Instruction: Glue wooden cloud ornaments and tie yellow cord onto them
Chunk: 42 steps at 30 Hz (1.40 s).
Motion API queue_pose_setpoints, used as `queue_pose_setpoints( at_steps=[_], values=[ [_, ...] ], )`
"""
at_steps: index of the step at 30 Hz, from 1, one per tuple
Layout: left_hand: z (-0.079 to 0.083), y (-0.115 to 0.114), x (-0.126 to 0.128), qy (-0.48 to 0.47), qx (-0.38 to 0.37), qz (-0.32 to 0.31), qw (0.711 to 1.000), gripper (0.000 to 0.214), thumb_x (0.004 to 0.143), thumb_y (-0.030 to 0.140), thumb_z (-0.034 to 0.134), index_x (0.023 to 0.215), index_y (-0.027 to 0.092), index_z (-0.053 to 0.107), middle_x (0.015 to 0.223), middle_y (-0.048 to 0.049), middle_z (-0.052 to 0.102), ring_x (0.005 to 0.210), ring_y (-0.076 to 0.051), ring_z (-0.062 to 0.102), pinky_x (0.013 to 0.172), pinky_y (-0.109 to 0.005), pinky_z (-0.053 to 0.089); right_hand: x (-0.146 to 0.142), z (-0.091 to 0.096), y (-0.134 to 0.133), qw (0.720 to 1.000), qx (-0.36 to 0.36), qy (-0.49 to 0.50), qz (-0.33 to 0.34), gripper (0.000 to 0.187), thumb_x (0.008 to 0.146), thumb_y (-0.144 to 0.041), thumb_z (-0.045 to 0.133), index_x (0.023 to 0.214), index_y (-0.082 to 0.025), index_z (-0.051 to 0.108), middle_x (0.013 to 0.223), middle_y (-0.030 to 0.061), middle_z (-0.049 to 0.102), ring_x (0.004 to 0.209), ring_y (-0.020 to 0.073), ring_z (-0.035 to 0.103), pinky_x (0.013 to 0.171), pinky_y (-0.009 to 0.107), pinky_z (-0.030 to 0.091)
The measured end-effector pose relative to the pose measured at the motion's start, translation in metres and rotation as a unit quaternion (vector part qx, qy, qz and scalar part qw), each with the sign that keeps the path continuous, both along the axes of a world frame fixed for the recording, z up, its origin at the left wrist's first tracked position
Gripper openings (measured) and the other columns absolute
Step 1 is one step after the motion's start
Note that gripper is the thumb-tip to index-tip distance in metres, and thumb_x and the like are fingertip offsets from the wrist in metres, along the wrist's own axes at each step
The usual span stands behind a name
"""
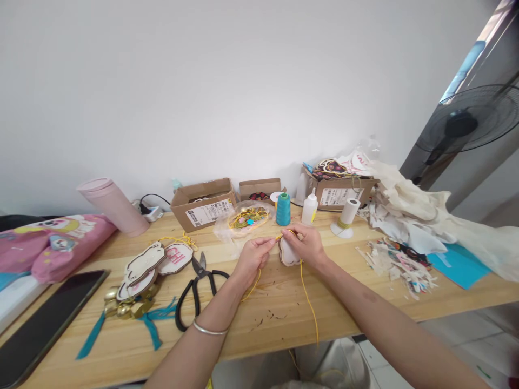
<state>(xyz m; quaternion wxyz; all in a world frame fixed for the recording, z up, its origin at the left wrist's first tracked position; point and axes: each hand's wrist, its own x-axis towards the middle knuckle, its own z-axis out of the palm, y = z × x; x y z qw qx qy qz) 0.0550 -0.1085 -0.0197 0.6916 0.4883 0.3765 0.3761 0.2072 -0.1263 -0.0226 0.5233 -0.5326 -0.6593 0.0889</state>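
Note:
My left hand pinches a yellow cord close to the top of a pale, scallop-edged fabric piece. My right hand is closed on the same cord and on the upper edge of that piece, partly covering it. One cord end hangs past the table's front edge; another loops below my left hand. Left of my hands lie black-handled scissors, with their blades spread. Beyond them are similar scalloped pieces, gold bells and teal tassels.
Behind my hands stand a teal thread spool, a white glue bottle and a bag of yellow cords. Cardboard boxes line the wall. A phone lies left; fabric scraps and a cord roll are right.

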Motion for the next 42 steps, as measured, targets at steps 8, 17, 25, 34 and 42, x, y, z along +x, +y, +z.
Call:
queue_pose_setpoints(
  at_steps=[8, 17, 25, 34, 42],
  values=[
    [-0.001, -0.005, 0.006, 0.044, 0.091, -0.023, 0.995, 0.027, 0.058, 0.034, 0.07, 0.076, 0.014, 0.069, 0.067, -0.0019, 0.067, 0.059, -0.012, 0.053, 0.057, -0.023, 0.039, 0.0, 0.001, 0.001, 1.0, -0.008, -0.011, 0.028, 0.024, 0.077, -0.034, 0.052, 0.066, -0.016, 0.065, 0.059, 0.0027, 0.06, 0.055, 0.0114, 0.052, 0.052, 0.022, 0.037],
    [-0.005, -0.003, 0.008, 0.078, 0.125, -0.023, 0.989, 0.03, 0.056, 0.038, 0.069, 0.076, 0.015, 0.07, 0.077, -0.0049, 0.07, 0.067, -0.017, 0.059, 0.065, -0.027, 0.044, 0.003, 0.002, -0.001, 0.998, -0.04, -0.049, 0.005, 0.027, 0.078, -0.038, 0.049, 0.066, -0.017, 0.064, 0.06, 0.0022, 0.059, 0.056, 0.0111, 0.048, 0.053, 0.022, 0.033],
    [-0.001, -0.004, 0.005, 0.096, 0.114, -0.003, 0.989, 0.023, 0.057, 0.034, 0.068, 0.068, 0.014, 0.068, 0.062, -0.002, 0.066, 0.054, -0.011, 0.053, 0.054, -0.021, 0.04, -0.002, 0.013, -0.004, 0.912, -0.234, 0.288, 0.175, 0.032, 0.074, -0.047, 0.049, 0.066, -0.016, 0.052, 0.041, -0.0087, 0.031, 0.036, 0.0046, 0.023, 0.038, 0.02, 0.019],
    [0.005, -0.005, 0.004, 0.071, 0.039, -0.003, 0.997, 0.033, 0.055, 0.04, 0.07, 0.072, 0.012, 0.067, 0.035, 0.0084, 0.039, 0.034, -0.002, 0.02, 0.037, -0.019, 0.011, -0.001, 0.019, -0.008, 0.864, -0.271, 0.354, 0.233, 0.033, 0.073, -0.042, 0.053, 0.083, -0.011, 0.057, 0.037, -0.0111, 0.029, 0.035, 0.0035, 0.018, 0.037, 0.02, 0.011],
    [0.003, -0.005, 0.004, 0.077, 0.052, 0.005, 0.996, 0.031, 0.056, 0.04, 0.07, 0.069, 0.012, 0.068, 0.039, 0.0066, 0.042, 0.038, -0.003, 0.02, 0.04, -0.021, 0.013, -0.002, 0.015, -0.007, 0.86, -0.274, 0.356, 0.245, 0.032, 0.075, -0.038, 0.052, 0.089, -0.01, 0.059, 0.037, -0.0111, 0.03, 0.034, 0.003, 0.018, 0.037, 0.018, 0.011]
  ],
)
